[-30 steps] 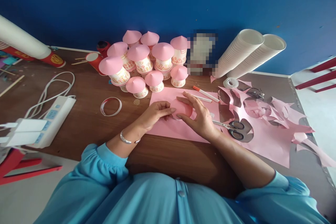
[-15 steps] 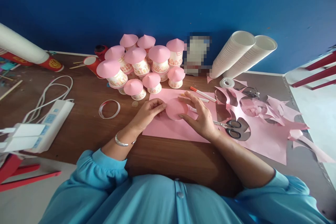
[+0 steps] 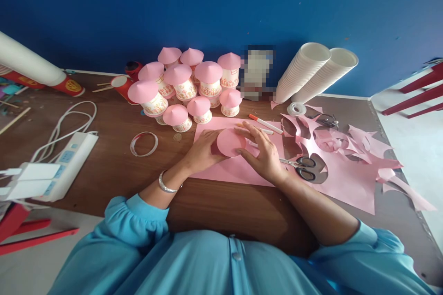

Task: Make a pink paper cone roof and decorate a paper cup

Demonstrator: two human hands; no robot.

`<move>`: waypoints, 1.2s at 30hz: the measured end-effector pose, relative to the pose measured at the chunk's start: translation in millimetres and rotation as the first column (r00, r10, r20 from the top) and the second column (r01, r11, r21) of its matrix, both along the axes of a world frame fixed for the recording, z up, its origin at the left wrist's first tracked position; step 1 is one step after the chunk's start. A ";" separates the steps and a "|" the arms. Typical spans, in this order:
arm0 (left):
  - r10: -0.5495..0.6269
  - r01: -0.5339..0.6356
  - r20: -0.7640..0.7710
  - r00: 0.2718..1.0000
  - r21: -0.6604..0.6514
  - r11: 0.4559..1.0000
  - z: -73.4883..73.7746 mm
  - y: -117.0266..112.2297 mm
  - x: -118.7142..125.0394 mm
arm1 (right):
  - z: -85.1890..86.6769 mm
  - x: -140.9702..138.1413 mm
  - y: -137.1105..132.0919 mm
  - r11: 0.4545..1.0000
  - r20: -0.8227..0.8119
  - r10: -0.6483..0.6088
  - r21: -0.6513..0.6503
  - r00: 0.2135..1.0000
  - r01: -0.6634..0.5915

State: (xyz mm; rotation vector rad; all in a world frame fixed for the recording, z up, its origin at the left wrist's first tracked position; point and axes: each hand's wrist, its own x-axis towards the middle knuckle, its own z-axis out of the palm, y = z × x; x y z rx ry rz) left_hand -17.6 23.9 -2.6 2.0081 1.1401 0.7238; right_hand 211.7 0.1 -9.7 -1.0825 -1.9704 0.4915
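Between my two hands is a pink paper circle (image 3: 230, 143), tilted so its flat face shows. My left hand (image 3: 204, 151) holds it from the left side, with the fingertips partly hidden behind the paper. On the right edge, my right hand (image 3: 262, 153) grips it with the thumb below and the fingers above. Beneath both hands lies a pink paper sheet (image 3: 211, 173). A marker with an orange cap (image 3: 266, 123) and a second marker (image 3: 265, 131) rest just beyond my right hand. Scissors with black handles (image 3: 306, 168) lie right of my right wrist.
Several paper-cup houses with pink cone roofs (image 3: 178, 74) stand by the blue wall. Two stacks of white cups (image 3: 304, 71), a tape roll (image 3: 296, 109) and pink paper scraps (image 3: 332, 140) are at right. A paper ring (image 3: 155, 144) and a power strip (image 3: 71, 159) are at left.
My left hand has turned and slid its fingers behind the paper circle, where before it pinched the left edge. My right hand keeps nearly the same hold.
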 end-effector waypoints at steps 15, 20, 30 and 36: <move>0.248 -0.223 -0.182 0.951 0.147 0.964 -28.0 -21.7 12.7 | 0.5 -9.1 -5.0 0.961 0.170 0.012 0.271 0.985 -0.058; 0.167 -0.139 -0.140 0.976 0.192 0.972 -31.9 -21.3 6.5 | -1.7 -12.6 -13.7 0.938 0.409 -0.001 0.316 0.913 -0.140; 0.201 -0.161 -0.191 0.961 0.206 0.965 -31.9 -20.5 8.2 | -9.5 -15.4 -11.3 0.933 0.482 0.025 0.304 0.876 -0.193; 0.197 -0.160 -0.182 0.963 0.199 0.967 -30.9 -20.4 7.1 | -7.8 -14.5 -11.3 0.961 0.466 0.068 0.206 0.882 -0.183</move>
